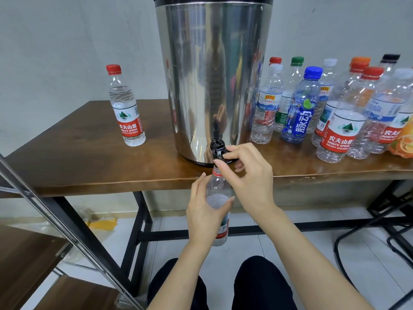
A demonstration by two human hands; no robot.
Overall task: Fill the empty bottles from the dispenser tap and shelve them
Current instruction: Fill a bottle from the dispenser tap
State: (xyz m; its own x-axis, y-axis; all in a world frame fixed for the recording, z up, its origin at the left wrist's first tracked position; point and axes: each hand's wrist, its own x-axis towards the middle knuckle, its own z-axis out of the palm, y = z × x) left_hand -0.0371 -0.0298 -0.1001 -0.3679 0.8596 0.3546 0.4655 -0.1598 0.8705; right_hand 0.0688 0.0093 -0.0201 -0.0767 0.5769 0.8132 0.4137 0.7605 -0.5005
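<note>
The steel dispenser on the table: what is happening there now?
A person is filling a bottle. The left hand grips the uncapped bottle and holds its mouth just under the black tap of the dispenser. The right hand pinches the tap with its fingers. Some water seems to be in the bottle already. On the table, one red-capped bottle stands alone to the dispenser's left, and a group of capped bottles waits to its right.

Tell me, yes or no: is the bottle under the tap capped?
No: the bottle in the left hand shows a bare neck at the tap.
</note>
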